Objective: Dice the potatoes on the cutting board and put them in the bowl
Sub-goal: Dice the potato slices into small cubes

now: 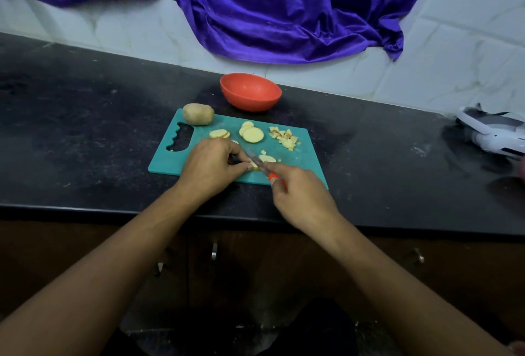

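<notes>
A teal cutting board (306, 156) lies on the black counter. On its far left corner rests a whole potato (198, 114). Round potato slices (252, 134) lie mid-board, with a pile of diced pieces (285, 138) to their right. My left hand (211, 165) pins a potato slice (254, 164) near the board's front edge. My right hand (299, 195) grips a red-handled knife (257, 161), its blade resting across that slice. Just right of the blade sit more cut bits (267, 157). A red bowl (250, 91), apparently empty, stands behind the board.
A white device (494, 132) lies at the counter's right edge. Purple cloth (255, 8) hangs down the tiled wall behind the bowl. Cabinet doors with metal handles (214, 251) sit below the counter's front edge.
</notes>
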The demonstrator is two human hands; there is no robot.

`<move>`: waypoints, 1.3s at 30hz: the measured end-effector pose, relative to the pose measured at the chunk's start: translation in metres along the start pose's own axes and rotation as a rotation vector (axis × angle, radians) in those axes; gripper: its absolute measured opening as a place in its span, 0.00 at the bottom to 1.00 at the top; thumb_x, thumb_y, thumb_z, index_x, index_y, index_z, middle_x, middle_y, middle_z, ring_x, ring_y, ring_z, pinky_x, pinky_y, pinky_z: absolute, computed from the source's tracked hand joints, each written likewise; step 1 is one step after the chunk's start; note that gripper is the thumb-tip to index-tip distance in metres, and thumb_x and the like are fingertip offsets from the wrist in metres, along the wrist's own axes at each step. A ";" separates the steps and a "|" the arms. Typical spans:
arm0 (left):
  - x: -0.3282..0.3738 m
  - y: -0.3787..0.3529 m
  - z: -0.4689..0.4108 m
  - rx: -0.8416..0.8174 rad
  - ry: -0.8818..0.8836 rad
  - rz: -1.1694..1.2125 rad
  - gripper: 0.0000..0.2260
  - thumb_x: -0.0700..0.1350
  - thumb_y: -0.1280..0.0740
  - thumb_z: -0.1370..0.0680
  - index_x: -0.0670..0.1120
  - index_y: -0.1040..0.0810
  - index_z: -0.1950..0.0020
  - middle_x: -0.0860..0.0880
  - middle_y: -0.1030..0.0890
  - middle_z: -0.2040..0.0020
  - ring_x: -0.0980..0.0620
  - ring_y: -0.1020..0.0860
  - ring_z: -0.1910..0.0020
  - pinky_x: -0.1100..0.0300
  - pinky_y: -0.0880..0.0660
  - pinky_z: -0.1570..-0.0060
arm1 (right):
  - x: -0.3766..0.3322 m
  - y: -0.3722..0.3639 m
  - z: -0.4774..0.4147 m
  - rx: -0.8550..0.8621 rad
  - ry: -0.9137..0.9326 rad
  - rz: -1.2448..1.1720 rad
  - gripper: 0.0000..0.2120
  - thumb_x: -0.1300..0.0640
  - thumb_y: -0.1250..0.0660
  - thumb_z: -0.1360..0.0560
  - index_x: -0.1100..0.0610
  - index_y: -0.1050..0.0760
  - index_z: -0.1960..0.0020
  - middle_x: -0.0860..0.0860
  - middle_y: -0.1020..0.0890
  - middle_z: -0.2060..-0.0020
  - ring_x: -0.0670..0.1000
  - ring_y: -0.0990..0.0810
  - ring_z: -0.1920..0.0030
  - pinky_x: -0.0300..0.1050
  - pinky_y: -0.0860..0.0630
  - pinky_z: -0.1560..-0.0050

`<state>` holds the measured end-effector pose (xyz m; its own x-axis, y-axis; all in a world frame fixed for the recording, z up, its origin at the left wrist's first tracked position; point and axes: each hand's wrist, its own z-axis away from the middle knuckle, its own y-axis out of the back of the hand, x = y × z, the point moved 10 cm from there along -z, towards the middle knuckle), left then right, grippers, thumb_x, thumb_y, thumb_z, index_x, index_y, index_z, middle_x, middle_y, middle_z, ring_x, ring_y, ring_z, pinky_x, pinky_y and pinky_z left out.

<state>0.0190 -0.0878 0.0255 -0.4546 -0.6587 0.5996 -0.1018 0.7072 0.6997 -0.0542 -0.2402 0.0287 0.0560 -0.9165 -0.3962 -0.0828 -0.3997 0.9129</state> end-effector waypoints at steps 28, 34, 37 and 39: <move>-0.004 0.001 0.002 -0.007 -0.004 0.062 0.02 0.47 0.22 0.26 0.54 0.13 0.57 0.63 0.16 0.57 0.63 0.19 0.53 0.54 0.20 0.44 | -0.015 -0.002 0.002 -0.003 0.053 0.097 0.20 0.50 0.42 0.15 0.40 0.31 0.24 0.48 0.19 0.51 0.47 0.24 0.59 0.43 0.33 0.65; -0.010 -0.002 -0.001 -0.004 0.018 0.053 0.02 0.49 0.21 0.27 0.54 0.13 0.56 0.61 0.15 0.58 0.60 0.19 0.53 0.51 0.20 0.45 | -0.024 -0.013 0.010 0.013 0.147 0.347 0.24 0.50 0.45 0.14 0.43 0.41 0.18 0.51 0.21 0.53 0.51 0.22 0.55 0.50 0.23 0.58; -0.007 0.000 0.001 0.006 0.008 0.056 0.02 0.49 0.22 0.26 0.54 0.13 0.56 0.60 0.15 0.57 0.60 0.18 0.53 0.51 0.20 0.46 | -0.009 -0.013 0.003 -0.020 0.097 0.190 0.22 0.49 0.43 0.14 0.40 0.36 0.21 0.50 0.20 0.50 0.50 0.22 0.52 0.48 0.25 0.57; -0.005 0.001 0.002 0.009 -0.002 0.051 0.02 0.48 0.22 0.26 0.54 0.13 0.56 0.60 0.15 0.57 0.59 0.19 0.54 0.51 0.20 0.48 | 0.009 -0.013 -0.003 -0.067 -0.016 -0.174 0.19 0.50 0.40 0.15 0.40 0.29 0.24 0.47 0.19 0.51 0.45 0.21 0.56 0.40 0.26 0.59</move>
<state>0.0197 -0.0834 0.0220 -0.4614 -0.6214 0.6332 -0.0866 0.7418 0.6650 -0.0496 -0.2429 0.0136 0.0479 -0.8339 -0.5499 -0.0066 -0.5508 0.8346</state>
